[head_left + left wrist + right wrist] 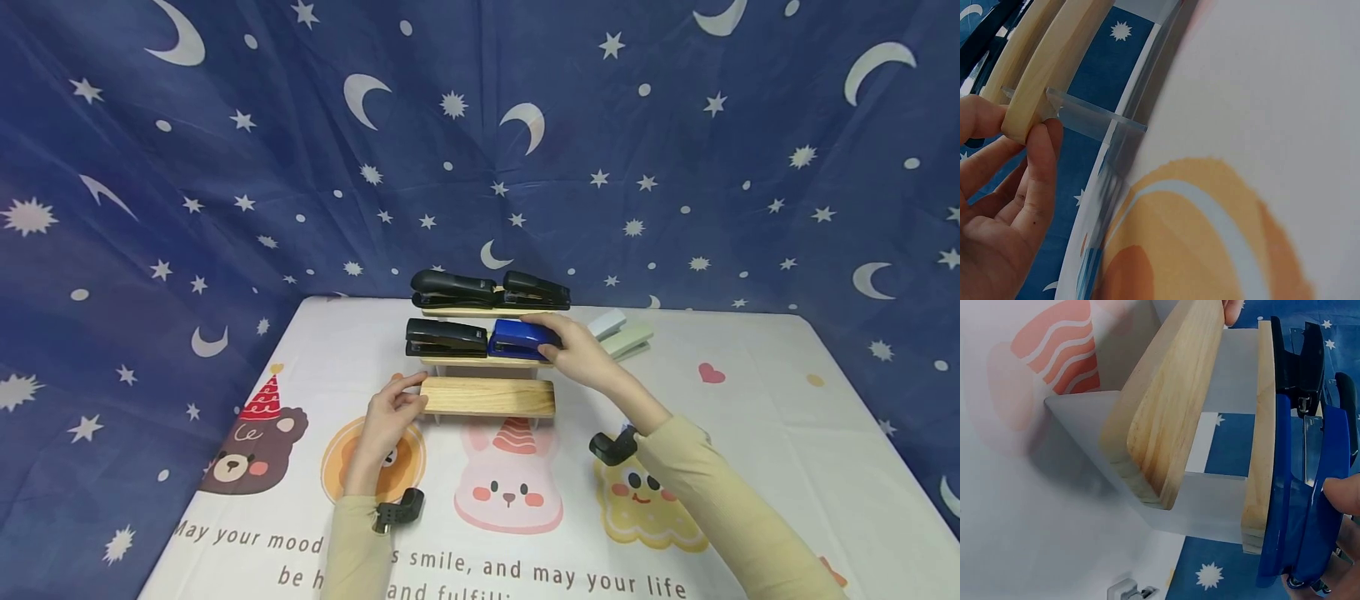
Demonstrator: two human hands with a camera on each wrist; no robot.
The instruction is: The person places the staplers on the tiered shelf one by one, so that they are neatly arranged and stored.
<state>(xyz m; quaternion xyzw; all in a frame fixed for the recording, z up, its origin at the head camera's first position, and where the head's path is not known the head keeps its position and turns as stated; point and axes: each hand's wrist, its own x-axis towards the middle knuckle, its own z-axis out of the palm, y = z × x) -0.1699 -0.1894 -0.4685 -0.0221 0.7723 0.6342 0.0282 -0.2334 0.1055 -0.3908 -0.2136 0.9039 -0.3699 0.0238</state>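
Note:
A three-step stand holds staplers on its wooden boards. My left hand [386, 423] pinches the left end of the lowest board [487, 397], which bears no stapler; in the left wrist view the thumb and a finger [1040, 169] lie on either side of that end. On the middle board [1262, 425], my right hand [583, 354] grips the right end of a blue stapler [517, 335]. This stapler lies lengthwise along the board, end to end with a black stapler [446, 337] on its left. Part of the right hand is cut off in the right wrist view.
Two more black staplers, a long one [450, 287] and a shorter one [534, 290], lie on the top board. Right of the stand are a whitish stapler [607, 323] and a pale green one [630, 338]. Clear plates [1200, 503] support the boards. Behind hangs a blue cloth [675, 167].

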